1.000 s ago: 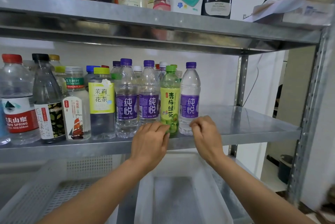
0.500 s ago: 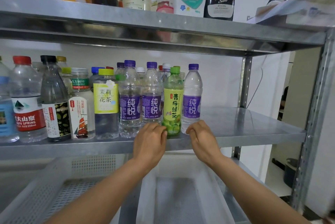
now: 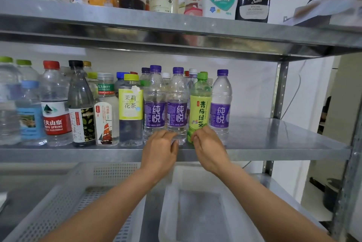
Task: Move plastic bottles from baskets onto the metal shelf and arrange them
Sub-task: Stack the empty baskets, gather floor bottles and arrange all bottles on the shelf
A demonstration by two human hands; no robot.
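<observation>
Green tea bottle [image 3: 200,108] stands upright on the metal shelf [image 3: 278,138], straight ahead of the right hand [image 3: 210,148], whose bent fingers lie against its foot; the left hand [image 3: 159,148] likewise has bent fingers at the foot of the purple-label bottle [image 3: 177,108] beside it. Whether either hand truly grips or only nudges I cannot tell. Any straightening is likely a short push away from the hands, each hand serving the bottle nearest it.

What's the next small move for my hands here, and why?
Probably nudge the green tea bottle square with the front row. The right hand grips its base, the left hand is at the neighbouring purple-label bottle, and the white basket below shows no bottles.
</observation>
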